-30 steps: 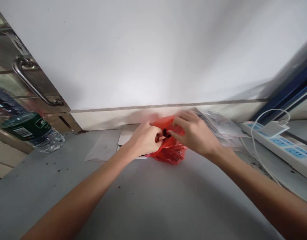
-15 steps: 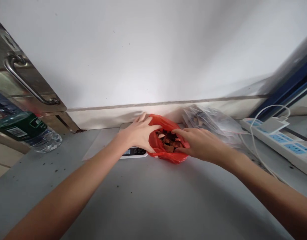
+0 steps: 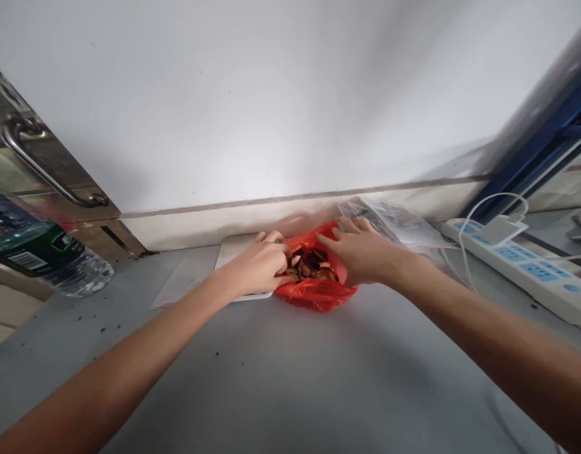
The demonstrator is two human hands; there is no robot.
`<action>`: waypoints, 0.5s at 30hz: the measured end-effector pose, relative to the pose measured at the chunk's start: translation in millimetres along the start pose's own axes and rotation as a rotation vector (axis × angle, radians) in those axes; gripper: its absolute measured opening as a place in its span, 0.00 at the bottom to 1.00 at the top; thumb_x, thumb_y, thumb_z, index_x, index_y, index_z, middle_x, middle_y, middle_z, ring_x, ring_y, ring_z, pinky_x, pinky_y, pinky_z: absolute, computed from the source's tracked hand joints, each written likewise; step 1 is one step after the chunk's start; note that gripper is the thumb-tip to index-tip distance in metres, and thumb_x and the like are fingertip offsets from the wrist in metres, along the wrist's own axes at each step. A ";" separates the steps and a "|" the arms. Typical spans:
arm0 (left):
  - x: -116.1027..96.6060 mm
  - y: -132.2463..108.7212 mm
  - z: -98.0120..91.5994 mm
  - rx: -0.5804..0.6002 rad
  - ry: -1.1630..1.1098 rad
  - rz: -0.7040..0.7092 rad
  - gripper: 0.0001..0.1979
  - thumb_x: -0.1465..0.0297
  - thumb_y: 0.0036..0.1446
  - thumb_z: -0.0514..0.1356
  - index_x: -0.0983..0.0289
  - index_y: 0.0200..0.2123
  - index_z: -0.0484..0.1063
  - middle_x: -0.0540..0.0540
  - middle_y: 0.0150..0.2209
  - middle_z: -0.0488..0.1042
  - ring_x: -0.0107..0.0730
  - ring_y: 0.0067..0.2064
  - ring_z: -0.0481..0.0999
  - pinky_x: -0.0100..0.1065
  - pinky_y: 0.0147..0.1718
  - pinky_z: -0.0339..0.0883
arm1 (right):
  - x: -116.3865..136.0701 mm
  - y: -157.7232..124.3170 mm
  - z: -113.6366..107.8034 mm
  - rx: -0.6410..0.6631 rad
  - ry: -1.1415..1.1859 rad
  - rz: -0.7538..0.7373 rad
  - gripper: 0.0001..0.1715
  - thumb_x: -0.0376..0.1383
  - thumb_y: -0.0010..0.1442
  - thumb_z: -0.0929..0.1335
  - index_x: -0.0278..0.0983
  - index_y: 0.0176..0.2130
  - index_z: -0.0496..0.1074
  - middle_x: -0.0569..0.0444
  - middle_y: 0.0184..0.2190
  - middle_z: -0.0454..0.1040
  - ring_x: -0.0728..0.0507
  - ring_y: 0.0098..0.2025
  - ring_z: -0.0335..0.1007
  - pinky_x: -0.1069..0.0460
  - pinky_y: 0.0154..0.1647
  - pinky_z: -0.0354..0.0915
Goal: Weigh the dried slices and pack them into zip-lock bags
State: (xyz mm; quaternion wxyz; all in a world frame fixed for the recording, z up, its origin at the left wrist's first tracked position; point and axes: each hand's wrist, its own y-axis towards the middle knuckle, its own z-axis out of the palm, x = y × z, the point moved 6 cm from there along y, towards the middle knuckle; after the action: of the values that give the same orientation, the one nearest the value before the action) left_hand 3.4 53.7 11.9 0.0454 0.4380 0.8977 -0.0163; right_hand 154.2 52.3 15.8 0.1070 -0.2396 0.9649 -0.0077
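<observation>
A red plastic bag (image 3: pixel 319 296) sits on the grey tabletop with its mouth spread wide. Inside lie brown, dry, curved pieces (image 3: pixel 314 268) like bark or dried peel. At the bag's left rim, my left hand (image 3: pixel 259 265) is closed, its curled fingers gripping the plastic beside the pieces. My right hand (image 3: pixel 363 252) grips the right and back rim, one finger reaching over into the mouth. Beneath my left hand is a white kitchen scale (image 3: pixel 231 249), its display covered by the hand. A clear flat plastic bag (image 3: pixel 174 280) lies left of the scale.
Clear zip bags (image 3: pixel 399 224) are heaped behind my right hand. On the right lies a white power strip (image 3: pixel 522 258) with a plugged-in adapter (image 3: pixel 501 230) and white cable. A large water bottle (image 3: pixel 49 252) leans at the left by a metal door handle (image 3: pixel 49 164). A wall rises behind.
My left hand has curled its fingers at the bag's left rim and now covers the scale's display. My right hand has shifted toward the back rim. The view has moved slightly.
</observation>
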 end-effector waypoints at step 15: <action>-22.7 25.1 -26.0 -0.273 -0.031 0.079 0.05 0.70 0.65 0.58 0.62 0.35 0.71 0.58 0.43 0.77 0.44 0.50 0.70 0.41 0.50 0.67 | -77.1 -63.6 -38.3 -0.640 0.418 0.657 0.17 0.38 0.65 0.66 0.38 0.49 0.79 0.40 0.49 0.82 0.29 0.55 0.75 0.37 0.56 0.69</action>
State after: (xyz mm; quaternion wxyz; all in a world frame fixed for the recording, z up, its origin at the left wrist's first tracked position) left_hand 35.3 53.1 40.3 0.1191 0.4626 0.8727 0.1008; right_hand 241.9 30.4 73.1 -0.1705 0.0628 0.9442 0.2748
